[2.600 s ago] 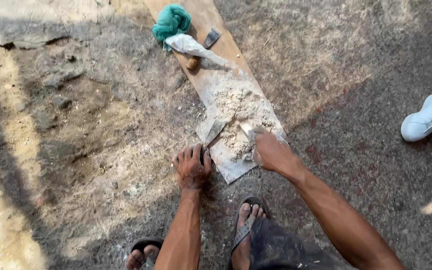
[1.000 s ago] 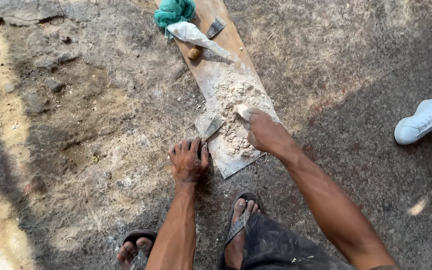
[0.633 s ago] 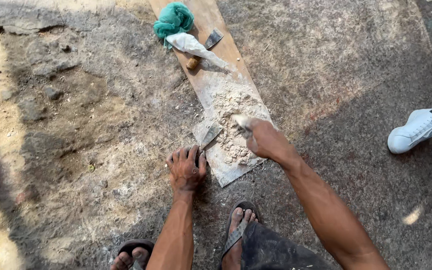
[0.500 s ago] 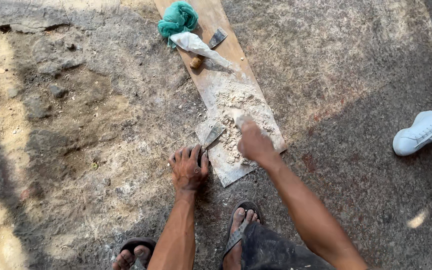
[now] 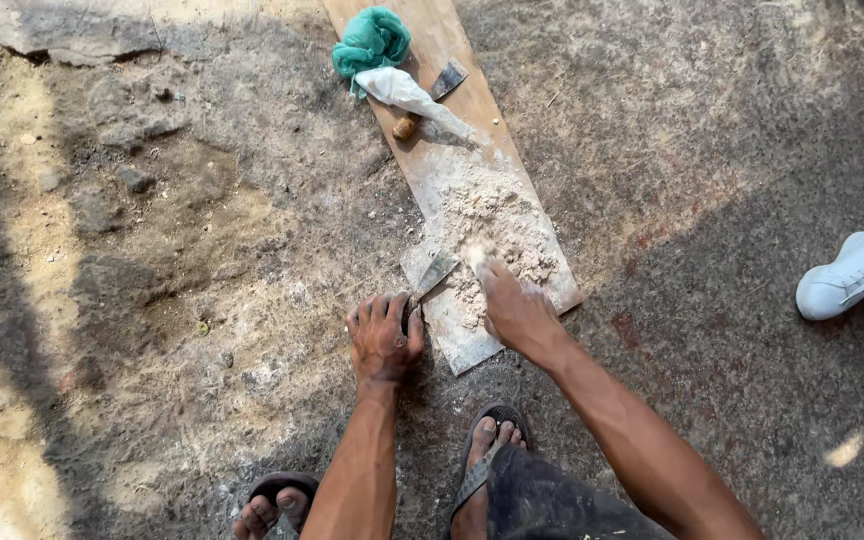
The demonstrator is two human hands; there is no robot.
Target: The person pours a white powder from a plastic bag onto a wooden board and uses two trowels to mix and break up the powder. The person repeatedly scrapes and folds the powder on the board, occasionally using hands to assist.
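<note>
The left hand (image 5: 382, 338) closes around the handle of a scraper (image 5: 432, 277), whose blade lies just beyond the fingers on the wooden board (image 5: 457, 170). Right of it, the right hand (image 5: 514, 312) presses spread fingers into the pale powder heap (image 5: 497, 215), gripping nothing.

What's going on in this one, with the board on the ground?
A person crouches over a wooden board lying on bare ground. Their left hand grips a putty knife at the board's near edge, while the right hand presses its fingers into a pile of pale powder. Farther up the board lie a green cloth, a white bag and a second scraper. A white sneaker shows at right.
</note>
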